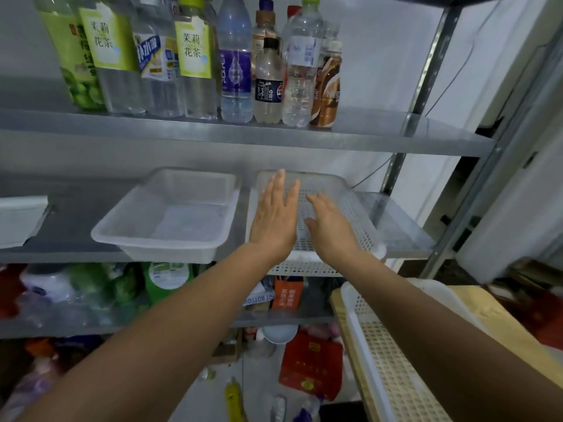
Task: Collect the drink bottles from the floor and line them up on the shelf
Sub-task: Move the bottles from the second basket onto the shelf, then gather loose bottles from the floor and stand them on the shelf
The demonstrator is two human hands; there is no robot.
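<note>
Many bottles [234, 62] lined up by front edge of top shelf [396, 141]. Floor bottles [233, 397] not picked up yet. L hand [274, 220] & R hand [329, 226] flat, empty, over basket [350, 214].

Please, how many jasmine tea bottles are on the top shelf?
2: one jasmine tea bottle beside the green bottle, the other left of the purple-labelled bottle; more may be hidden.

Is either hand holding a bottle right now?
No, the left hand and right hand are both flat and empty over the white perforated basket on the middle shelf.
</note>
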